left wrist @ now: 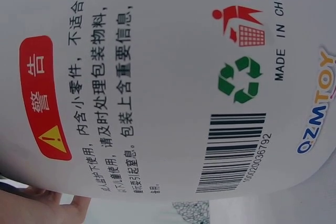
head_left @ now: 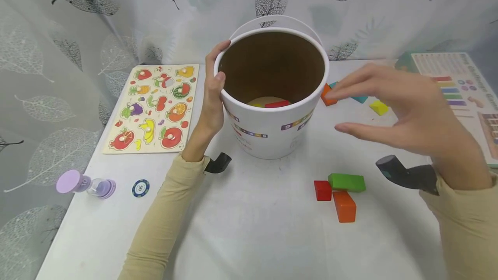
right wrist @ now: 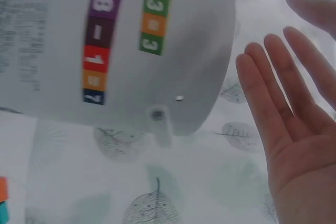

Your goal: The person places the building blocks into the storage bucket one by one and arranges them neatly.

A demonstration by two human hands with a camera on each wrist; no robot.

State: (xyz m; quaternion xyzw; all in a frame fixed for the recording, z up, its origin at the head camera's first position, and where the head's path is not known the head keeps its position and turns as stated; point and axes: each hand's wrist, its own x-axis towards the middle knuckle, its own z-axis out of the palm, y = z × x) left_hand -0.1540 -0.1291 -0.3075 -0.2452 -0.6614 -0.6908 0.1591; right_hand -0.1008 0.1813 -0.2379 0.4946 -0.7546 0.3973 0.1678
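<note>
A white bucket (head_left: 268, 133) with printed number strips stands tilted slightly toward me on the table, its handle up behind the rim. My left hand (head_left: 215, 94) grips the rim on its left side, thumb over the edge; in the left wrist view its fingers (left wrist: 47, 208) show beside the labelled wall. Inside the bucket lie a red block (head_left: 277, 104) and a bit of yellow. My right hand (head_left: 404, 107) hovers to the right of the bucket, fingers extended and thumb apart, holding nothing. Below it are a green block (head_left: 347, 182), a red block (head_left: 323, 190) and an orange block (head_left: 345, 207).
Behind the right hand lie an orange block (head_left: 329, 95), a teal block (head_left: 360, 98) and a yellow block (head_left: 379, 107). A printed box (head_left: 459, 85) is at the right. To the left are a fruit puzzle board (head_left: 155, 111), a purple sand timer (head_left: 87, 184) and a chip (head_left: 141, 188).
</note>
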